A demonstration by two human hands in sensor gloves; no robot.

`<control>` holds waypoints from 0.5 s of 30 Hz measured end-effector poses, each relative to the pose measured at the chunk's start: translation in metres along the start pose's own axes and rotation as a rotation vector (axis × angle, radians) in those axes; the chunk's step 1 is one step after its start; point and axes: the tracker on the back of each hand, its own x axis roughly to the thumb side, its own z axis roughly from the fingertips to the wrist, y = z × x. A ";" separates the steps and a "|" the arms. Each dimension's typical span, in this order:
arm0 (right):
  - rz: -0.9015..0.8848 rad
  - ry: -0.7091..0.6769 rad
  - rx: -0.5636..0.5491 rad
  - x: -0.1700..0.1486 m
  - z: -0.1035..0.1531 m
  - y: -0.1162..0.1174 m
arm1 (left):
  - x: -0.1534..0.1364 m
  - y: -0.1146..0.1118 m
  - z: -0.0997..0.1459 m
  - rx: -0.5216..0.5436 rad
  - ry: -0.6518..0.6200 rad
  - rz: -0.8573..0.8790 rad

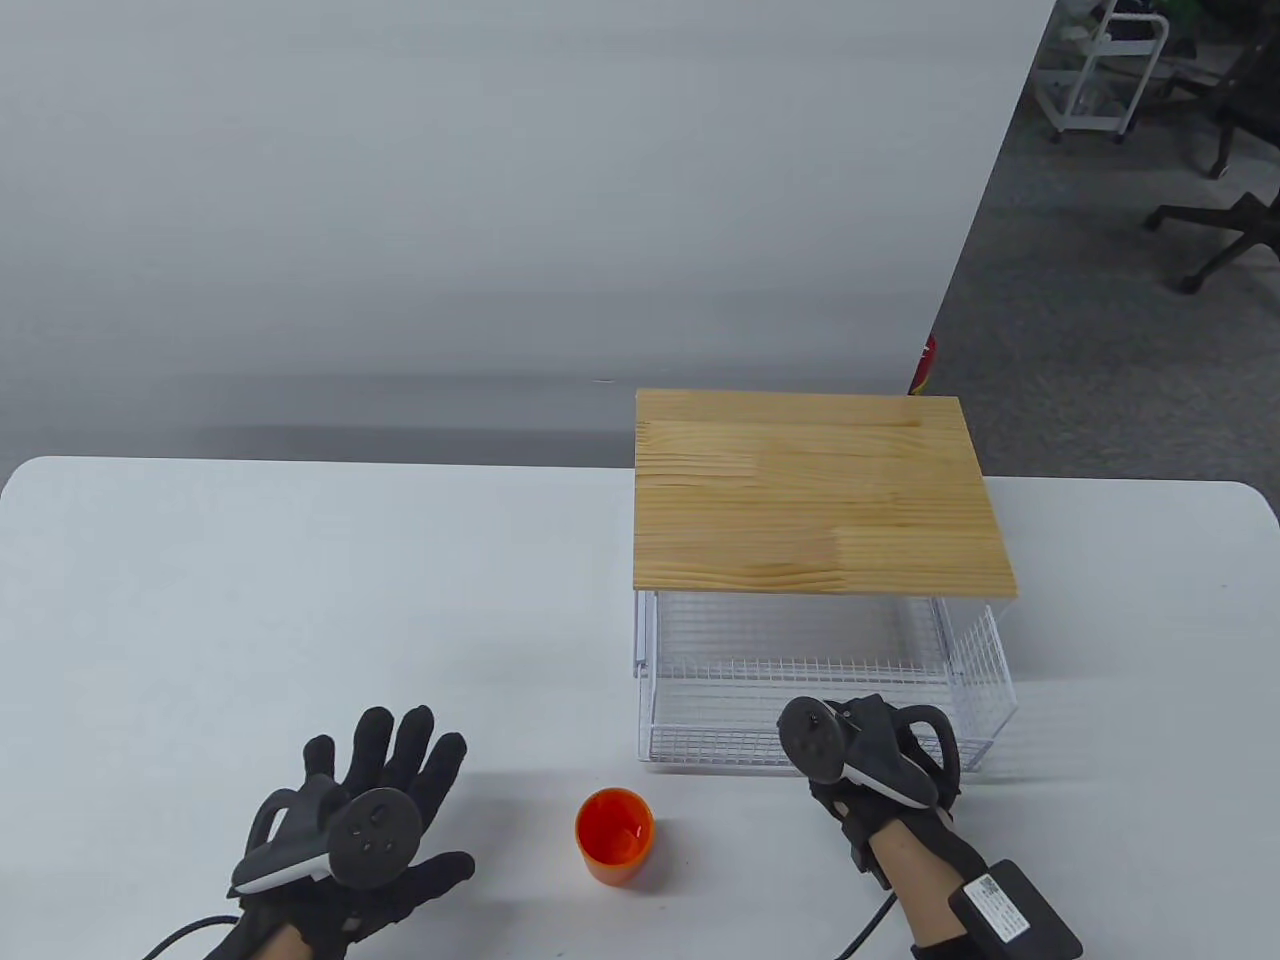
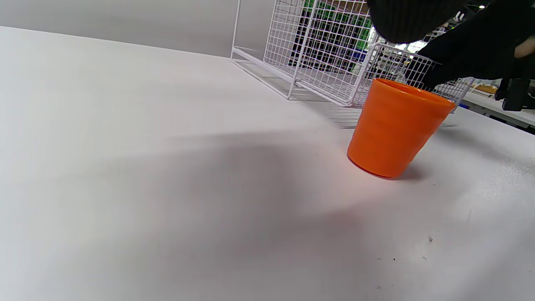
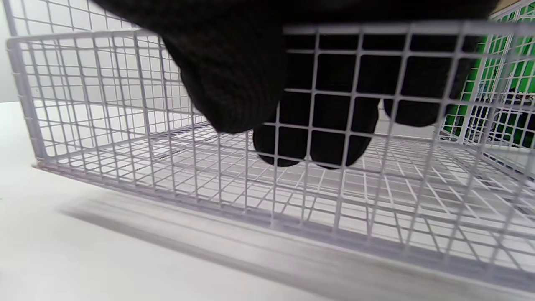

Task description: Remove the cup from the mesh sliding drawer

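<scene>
An orange cup (image 1: pixel 614 835) stands upright on the white table, in front of the drawer's left corner; it also shows in the left wrist view (image 2: pixel 393 127). The white mesh drawer (image 1: pixel 700 745) is pulled out from under a wooden-topped frame (image 1: pixel 815 495) and holds nothing. My right hand (image 1: pixel 865 745) grips the drawer's front wall (image 3: pixel 125 83): the fingers (image 3: pixel 313 138) hook inside the mesh, the thumb outside. My left hand (image 1: pixel 385 790) lies open with fingers spread, flat above the table left of the cup, holding nothing.
The table's far edge runs behind the frame (image 1: pixel 300 462). A grey partition wall stands behind. Office chairs (image 1: pixel 1235 210) and a cart are on the floor at far right.
</scene>
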 end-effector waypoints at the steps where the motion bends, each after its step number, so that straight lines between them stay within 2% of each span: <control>1: -0.001 0.001 -0.002 0.000 0.000 0.000 | 0.000 0.000 0.000 0.001 0.000 0.001; 15: 0.027 0.024 -0.055 0.002 -0.002 0.001 | 0.000 0.000 0.000 -0.001 -0.001 -0.003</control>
